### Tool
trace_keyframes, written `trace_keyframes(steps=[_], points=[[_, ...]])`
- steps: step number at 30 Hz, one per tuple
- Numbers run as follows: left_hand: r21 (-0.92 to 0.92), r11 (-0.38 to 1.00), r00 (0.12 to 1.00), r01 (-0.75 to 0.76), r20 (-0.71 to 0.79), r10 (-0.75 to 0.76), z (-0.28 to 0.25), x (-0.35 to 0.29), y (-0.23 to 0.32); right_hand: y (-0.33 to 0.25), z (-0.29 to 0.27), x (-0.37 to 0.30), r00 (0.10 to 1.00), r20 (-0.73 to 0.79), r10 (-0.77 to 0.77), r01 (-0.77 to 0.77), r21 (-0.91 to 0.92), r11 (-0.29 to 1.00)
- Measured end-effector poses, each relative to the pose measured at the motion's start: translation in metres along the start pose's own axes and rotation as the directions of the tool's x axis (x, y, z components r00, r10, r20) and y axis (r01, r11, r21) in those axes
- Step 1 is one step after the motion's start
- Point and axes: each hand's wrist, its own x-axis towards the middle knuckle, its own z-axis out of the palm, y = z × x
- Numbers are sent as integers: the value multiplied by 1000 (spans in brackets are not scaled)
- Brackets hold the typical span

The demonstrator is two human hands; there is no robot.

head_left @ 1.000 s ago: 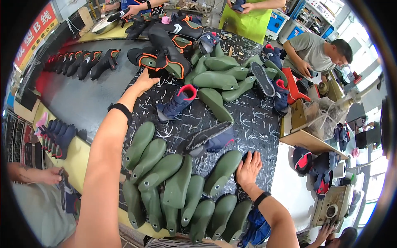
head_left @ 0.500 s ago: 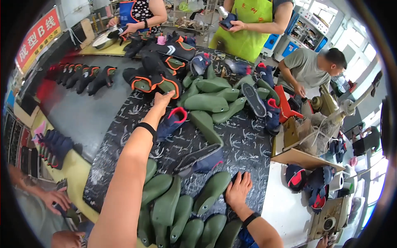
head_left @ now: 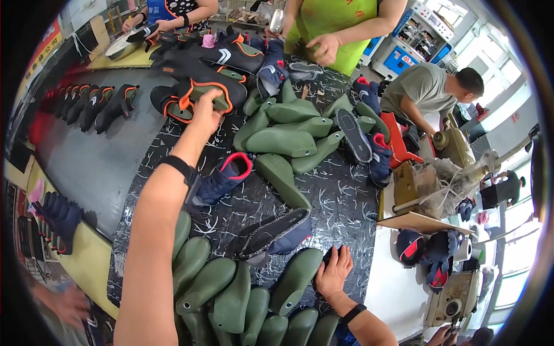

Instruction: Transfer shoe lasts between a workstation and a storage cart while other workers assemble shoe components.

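Note:
My left hand (head_left: 208,109) reaches to the far side of the table. Its fingers are closed at the orange-edged opening of a black shoe (head_left: 183,95), where a green shoe last (head_left: 221,102) shows inside. Other black shoes lie against it. My right hand (head_left: 334,271) lies flat at the near right, fingers stretched out, beside a green shoe last (head_left: 297,279); a dark patch under its fingertips cannot be made out. Between my arms lie a navy shoe with a red collar (head_left: 222,180) and a navy shoe turned sole up (head_left: 276,233).
Green lasts (head_left: 283,141) are heaped mid-table, with several more in front of me. Thread scraps cover the black tabletop (head_left: 340,202). Co-workers stand across the table, one in a lime apron (head_left: 332,29); another sits by a machine (head_left: 456,144) at the right. Blurred hands show at lower left.
The view has shifted slightly. My left hand has moved farther in over the black shoe's opening, its fingers now at the last. My right hand stays put. The lime-aproned person's hands have parted.

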Motion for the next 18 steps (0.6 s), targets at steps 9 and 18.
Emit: trace_keyframes(steps=[9, 18], points=[[365, 930, 996, 30, 69, -59, 10, 46, 48, -4, 1, 2, 1000, 9, -14, 14, 35, 999], [145, 971, 963, -190, 218, 155, 25, 42, 17, -3, 0, 2, 1000, 2, -7, 7, 29, 1000]])
